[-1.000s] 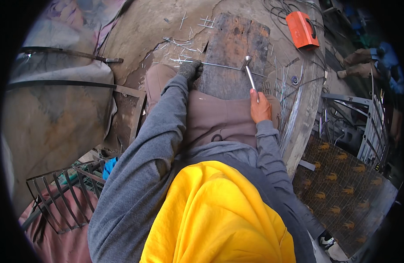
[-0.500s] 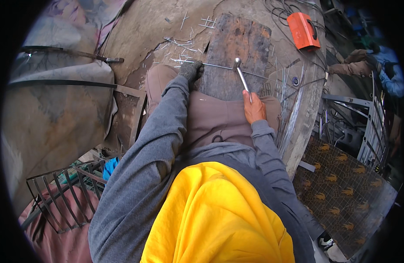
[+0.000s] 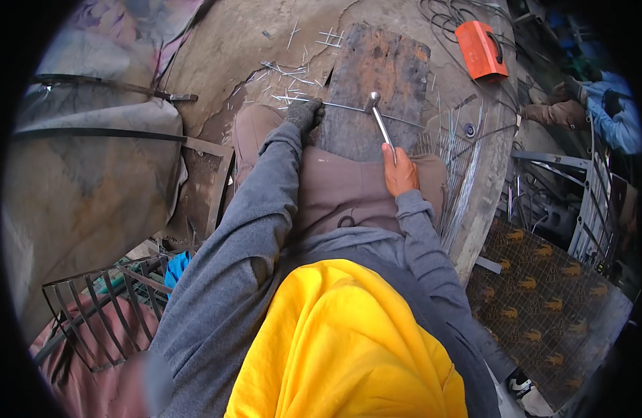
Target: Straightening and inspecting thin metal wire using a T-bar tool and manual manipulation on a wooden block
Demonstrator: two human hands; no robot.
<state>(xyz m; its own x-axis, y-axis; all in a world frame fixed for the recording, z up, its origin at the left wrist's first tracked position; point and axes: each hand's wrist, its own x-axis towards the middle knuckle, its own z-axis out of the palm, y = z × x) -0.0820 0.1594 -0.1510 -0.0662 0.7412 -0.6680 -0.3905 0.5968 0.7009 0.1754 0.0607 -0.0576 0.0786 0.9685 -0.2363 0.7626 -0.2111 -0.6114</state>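
Observation:
My left hand, in a dark grey glove, is closed around a thin metal rod near its left end. The rod lies across a worn, dark-stained wooden board. My bare right hand grips the shiny handle of a hammer. The hammer's head is over the rod at the middle of the board; whether it touches the rod I cannot tell. Short cut rod pieces are scattered left of the board, and a bundle of long thin rods lies to the right of my knee.
An orange case with a black handle stands at the far right beside loose cables. A co-worker in a blue top is at the right edge. A patterned dark panel lies at the lower right, a metal grille at the lower left.
The hammer and my right hand have shifted slightly left. My left hand stays in place on the rod. The co-worker at the right has moved a little.

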